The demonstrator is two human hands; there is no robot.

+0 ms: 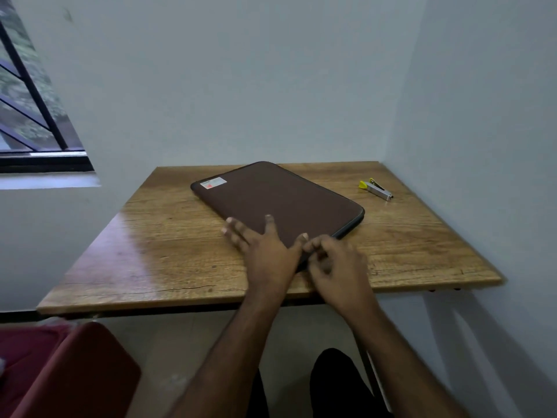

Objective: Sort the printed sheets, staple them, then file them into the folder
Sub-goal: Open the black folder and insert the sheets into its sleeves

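Observation:
A dark brown zippered folder (280, 197) lies closed and slanted on the wooden table (168, 251), with a small white and red label at its far left corner. My left hand (265, 251) rests flat on its near corner, fingers spread. My right hand (334, 260) is at the folder's near edge with fingers curled, pinching something small there, apparently the zipper pull; the pull itself is hidden. A small silver stapler with a yellow end (376, 189) lies at the table's far right. No printed sheets are in view.
The table stands in a corner, with walls behind and to the right. A barred window (33, 116) is at the left. A dark red seat (69, 372) sits low at the left, below the table's front edge.

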